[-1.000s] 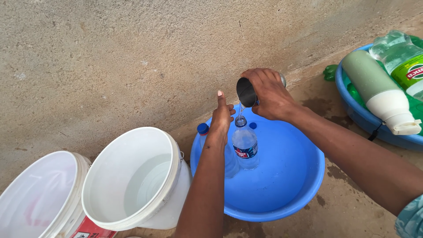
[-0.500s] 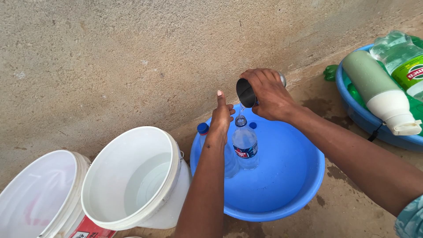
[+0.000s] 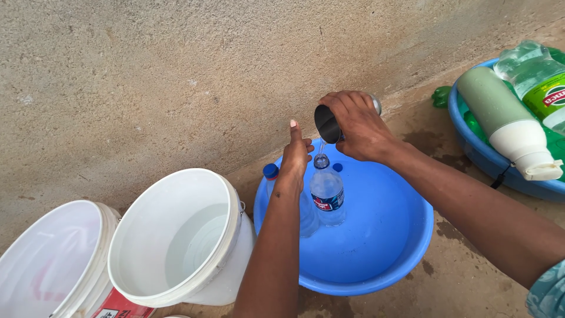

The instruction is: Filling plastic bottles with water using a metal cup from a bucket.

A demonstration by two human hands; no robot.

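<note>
A: Left to right. At the lower left of the frame we log two white buckets (image 3: 56,265) (image 3: 176,235); the nearer one holds water. A rough concrete wall (image 3: 176,70) fills the top, bare stained ground below.

B: At centre, our left hand (image 3: 296,156) steadies a clear bottle (image 3: 327,191) standing in the blue basin (image 3: 406,235); how far its fingers close, we cannot tell.

A: Our right hand (image 3: 359,126) grips a tilted metal cup (image 3: 327,123), water streaming into the bottle's neck. At the right edge, a second basin (image 3: 471,144) holds green bottles (image 3: 506,118).
</note>
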